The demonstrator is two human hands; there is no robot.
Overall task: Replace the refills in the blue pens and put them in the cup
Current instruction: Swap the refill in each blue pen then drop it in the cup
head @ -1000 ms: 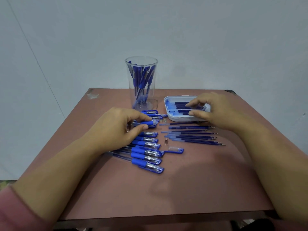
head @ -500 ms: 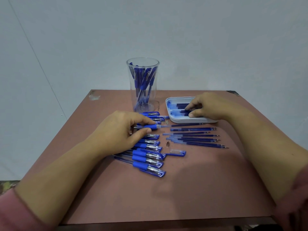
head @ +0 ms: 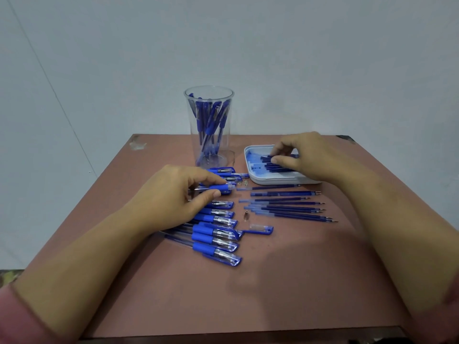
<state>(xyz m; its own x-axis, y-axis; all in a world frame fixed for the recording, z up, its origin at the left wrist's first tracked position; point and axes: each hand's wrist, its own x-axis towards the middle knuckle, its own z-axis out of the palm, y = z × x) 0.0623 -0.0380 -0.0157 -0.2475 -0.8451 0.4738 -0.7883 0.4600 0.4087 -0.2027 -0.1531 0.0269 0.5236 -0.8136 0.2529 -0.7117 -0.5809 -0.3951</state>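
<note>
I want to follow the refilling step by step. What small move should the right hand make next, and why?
Probably pinch one refill and lift it out. The right hand has its fingertips on the refills in the white tray, while the left hand holds a pen barrel ready.

The cup [head: 209, 125] is clear, shiny plastic. The pens [head: 215, 240] have see-through plastic bodies and soft-looking blue grips. The tray [head: 250, 173] is smooth white plastic. The surface [head: 248, 294] is dull reddish-brown.

L hand [head: 173, 194] grips pen [head: 218, 187] — R hand [head: 305, 155] in tray [head: 250, 175].
</note>
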